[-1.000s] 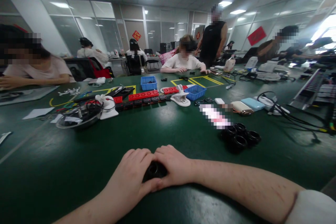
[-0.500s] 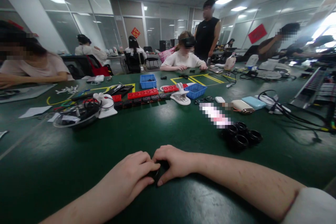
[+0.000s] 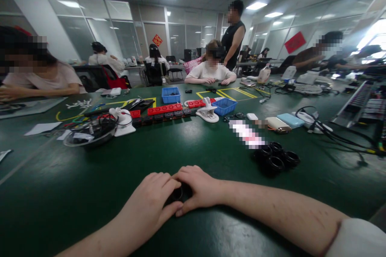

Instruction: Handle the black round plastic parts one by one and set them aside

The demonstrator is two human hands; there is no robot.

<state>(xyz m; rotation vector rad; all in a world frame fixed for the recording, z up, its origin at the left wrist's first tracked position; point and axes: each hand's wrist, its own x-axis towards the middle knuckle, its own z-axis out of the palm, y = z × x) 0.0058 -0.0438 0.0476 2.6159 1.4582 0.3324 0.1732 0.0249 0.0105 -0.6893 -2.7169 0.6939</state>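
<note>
A black ring-shaped part (image 3: 178, 194) sits low over the green table (image 3: 126, 168), mostly covered by my fingers. My left hand (image 3: 153, 196) curls round its left side, thumb in front and fingers behind. From the right, my right hand (image 3: 197, 189) cups the same part, with its thumb tip touching the left thumb. The fingertips of both hands meet at the back. To the right lies a cluster of several black rings (image 3: 276, 164) with round openings.
A clear bowl of black cables (image 3: 90, 138) stands at the left, beside a white clip-on device (image 3: 122, 122). Red and black socket strips (image 3: 165, 109), blue bins (image 3: 171, 95) and a white clip stand (image 3: 208, 110) line the middle. People sit around; one person (image 3: 234, 36) stands behind.
My left thumb has moved right to meet the right thumb, and the ring's opening shows more. The standing person has turned and moved slightly left. The view has shifted a little.
</note>
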